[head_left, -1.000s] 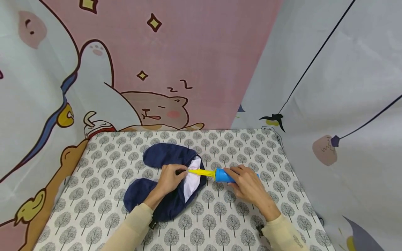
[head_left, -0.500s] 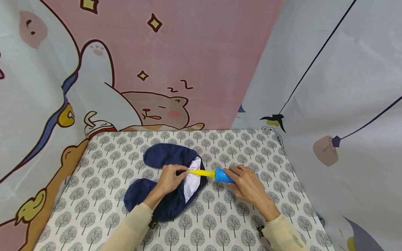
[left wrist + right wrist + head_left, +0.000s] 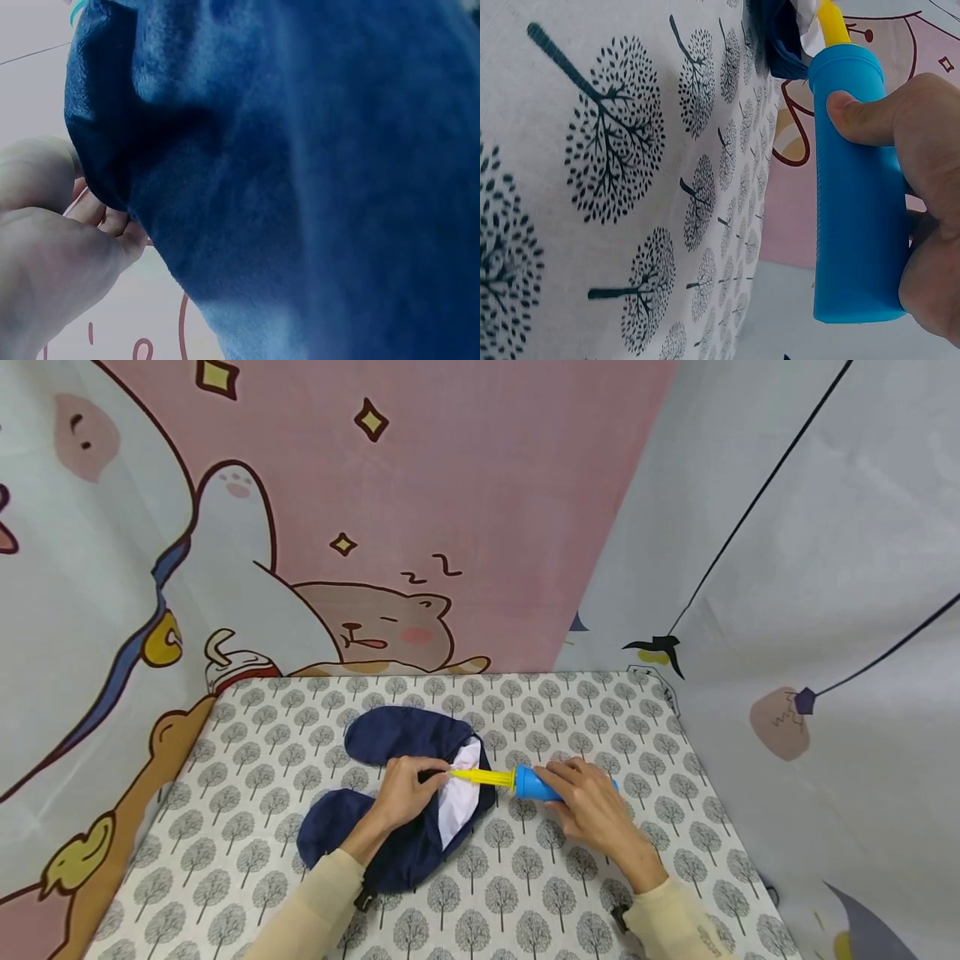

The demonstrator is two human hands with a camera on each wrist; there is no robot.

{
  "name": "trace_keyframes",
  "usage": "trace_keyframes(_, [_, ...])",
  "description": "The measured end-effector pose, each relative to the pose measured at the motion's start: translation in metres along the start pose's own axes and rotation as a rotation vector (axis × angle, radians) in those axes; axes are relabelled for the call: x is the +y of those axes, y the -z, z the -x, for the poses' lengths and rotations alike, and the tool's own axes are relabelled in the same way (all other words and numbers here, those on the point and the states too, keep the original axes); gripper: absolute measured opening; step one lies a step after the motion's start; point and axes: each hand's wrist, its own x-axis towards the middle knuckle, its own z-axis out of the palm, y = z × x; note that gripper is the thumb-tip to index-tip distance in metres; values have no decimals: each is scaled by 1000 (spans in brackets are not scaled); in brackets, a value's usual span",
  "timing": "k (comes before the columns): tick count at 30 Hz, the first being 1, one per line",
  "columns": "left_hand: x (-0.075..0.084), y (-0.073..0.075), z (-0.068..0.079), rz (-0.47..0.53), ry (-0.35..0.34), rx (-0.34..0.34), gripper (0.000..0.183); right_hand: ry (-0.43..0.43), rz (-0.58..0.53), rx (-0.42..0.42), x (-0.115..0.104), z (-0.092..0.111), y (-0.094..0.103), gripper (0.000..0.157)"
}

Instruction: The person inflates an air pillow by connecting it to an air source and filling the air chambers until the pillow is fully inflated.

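A navy plush U-shaped neck pillow point(image 3: 408, 732) lies with its two arms pointing left, and a white inner lining point(image 3: 459, 806) shows through an opening at its curved end. My left hand point(image 3: 407, 791) pinches the white lining at the tip of a yellow nozzle point(image 3: 483, 775). That nozzle belongs to a blue hand pump point(image 3: 531, 782), whose barrel my right hand point(image 3: 592, 797) grips from above. In the right wrist view the thumb presses along the blue barrel point(image 3: 855, 202). Navy fabric point(image 3: 225, 187) fills most of the left wrist view and covers the left fingertips there.
A white cloth with grey tree prints point(image 3: 498, 893) covers the table. Behind it hangs a pink backdrop point(image 3: 487, 527) with a cartoon bear, and a pale curtain point(image 3: 825, 527) stands along the right side.
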Motion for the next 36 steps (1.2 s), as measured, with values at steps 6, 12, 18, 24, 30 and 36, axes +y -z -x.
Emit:
trace_keyframes(6, [2, 2, -2, -12, 9, -3, 15, -32, -27, -20, 0, -2, -1, 69])
trace_keyframes(12, [6, 9, -5, -73, -10, 31, 14, -63, -92, -31, 1, -9, 0, 69])
trace_keyframes(18, [11, 9, -7, -179, -99, 13, 21, -91, -115, -63, 2, -10, 2, 68])
trace_keyframes(24, [33, -11, -16, -275, -331, -11, 32, -101, -128, -78, 5, -10, 3, 67])
trace_keyframes(30, [54, -33, -25, -377, -415, -152, 39, -73, -125, -57, 6, -10, 3, 65])
trace_keyframes(36, [49, -46, -27, -345, -412, -228, 39, -55, -132, -46, 6, -9, 4, 66])
